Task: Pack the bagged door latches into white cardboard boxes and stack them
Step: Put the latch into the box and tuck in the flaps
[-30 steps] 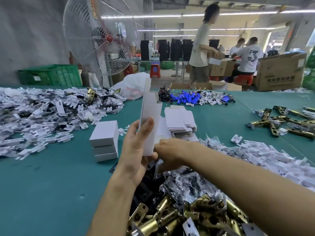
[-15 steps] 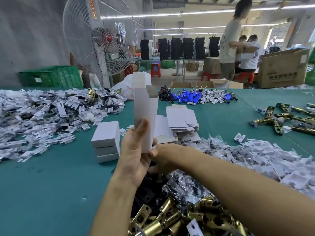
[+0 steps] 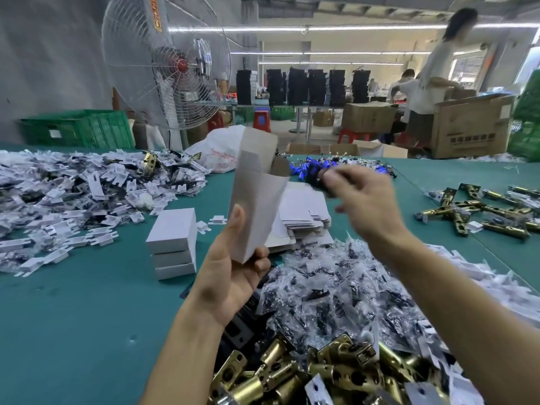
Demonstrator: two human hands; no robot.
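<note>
**Loading the open box**

The left hand (image 3: pixel 233 276) grips a white box (image 3: pixel 257 206) by its lower end, thumb on the near face and fingers curled behind. The box stands upright above the tabletop (image 3: pixel 73 317) with its top flaps open. The right hand (image 3: pixel 365 200) is raised just to the right of the box mouth, its fingertips pinching a dark item. The item is motion-blurred, but it is probably a bagged latch (image 3: pixel 321 176) from the heap of bagged latches (image 3: pixel 336 287) on the near right.

I judge the step in hand to be filling: the box is formed and the piece is about to go in. The next move calls for lining the latch up end-on with the narrow opening and sliding it down. The left hand must keep the box steady without squeezing its walls together. After that the top flaps need tucking shut.

The finished box would then join the stack of three closed boxes (image 3: pixel 172 244) to the left. Flat box blanks (image 3: pixel 304 211) lie just beyond the raised box, ready for the next round.
</note>
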